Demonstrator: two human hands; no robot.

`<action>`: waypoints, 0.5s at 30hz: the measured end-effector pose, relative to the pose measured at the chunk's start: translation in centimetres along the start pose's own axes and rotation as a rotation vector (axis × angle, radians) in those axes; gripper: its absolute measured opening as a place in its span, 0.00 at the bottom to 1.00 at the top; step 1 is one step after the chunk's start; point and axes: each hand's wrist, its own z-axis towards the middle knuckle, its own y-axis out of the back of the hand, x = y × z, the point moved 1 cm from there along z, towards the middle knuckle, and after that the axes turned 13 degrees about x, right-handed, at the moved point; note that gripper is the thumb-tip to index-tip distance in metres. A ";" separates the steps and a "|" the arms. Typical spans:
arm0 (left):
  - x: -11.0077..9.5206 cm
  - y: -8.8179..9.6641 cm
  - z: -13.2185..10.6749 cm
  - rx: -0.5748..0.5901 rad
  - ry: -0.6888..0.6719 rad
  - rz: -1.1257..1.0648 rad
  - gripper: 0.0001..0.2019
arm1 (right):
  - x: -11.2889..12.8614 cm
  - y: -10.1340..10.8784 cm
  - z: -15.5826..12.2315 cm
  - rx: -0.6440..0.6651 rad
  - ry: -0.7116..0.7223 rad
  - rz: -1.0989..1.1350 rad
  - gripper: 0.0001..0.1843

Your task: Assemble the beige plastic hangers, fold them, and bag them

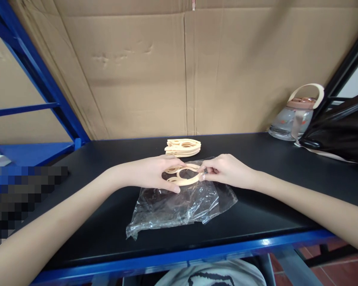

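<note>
A cream plastic piece with a round opening, like a folded travel hanger (pixel 189 182), lies over a clear plastic bag (pixel 173 210) on the black tabletop. My left hand (pixel 150 172) spans its left end, with fingers along the far side and thumb along the near side. At the right end, my right hand (pixel 223 171) has thumb and fingers pinched together on its curved edge, with a bit of shiny film at the fingertips. Just beyond the hands sits a stack of matching cream folded hangers (pixel 183 147). My fingers partly cover both ends of the held piece.
A clear bottle (pixel 290 119) with a pinkish lid and cream handle stands at the back right, beside a black bag (pixel 343 127). Cardboard (pixel 137 71) forms the back wall. A blue metal frame (pixel 47 79) rises at left, and the table (pixel 256 214) has a blue front edge.
</note>
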 end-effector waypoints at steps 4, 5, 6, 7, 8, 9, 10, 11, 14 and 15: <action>0.3 -0.4 0.4 -0.031 -0.041 0.036 0.27 | 0.5 -0.4 0.4 -0.023 -0.020 -0.008 0.08; 0.3 -0.5 0.5 -0.042 -0.046 0.044 0.27 | 0.6 -0.5 0.6 -0.033 -0.021 -0.005 0.09; 0.3 -0.6 0.6 -0.056 -0.052 0.049 0.27 | 0.7 -0.6 0.7 -0.044 -0.019 -0.001 0.09; 0.3 -0.7 0.7 -0.070 -0.060 0.053 0.28 | 0.8 -0.7 0.8 -0.056 -0.016 0.004 0.09; 0.3 -0.7 0.8 -0.085 -0.068 0.057 0.29 | 0.8 -0.9 0.9 -0.065 -0.009 0.010 0.09; 0.3 -0.8 0.8 -0.101 -0.077 0.060 0.29 | 0.8 -1.0 1.0 -0.072 -0.001 0.019 0.10; 0.3 -0.9 0.9 -0.112 -0.084 0.064 0.29 | 0.8 -1.1 1.0 -0.077 0.003 0.031 0.10; 0.2 -1.0 1.0 -0.120 -0.089 0.069 0.29 | 0.8 -1.2 1.1 -0.082 0.002 0.049 0.09; 0.1 -1.2 1.2 -0.128 -0.099 0.096 0.27 | 0.7 -1.6 1.3 -0.098 -0.008 0.127 0.08; 0.0 -1.3 1.3 -0.129 -0.099 0.107 0.27 | 0.7 -1.7 1.3 -0.105 -0.009 0.147 0.08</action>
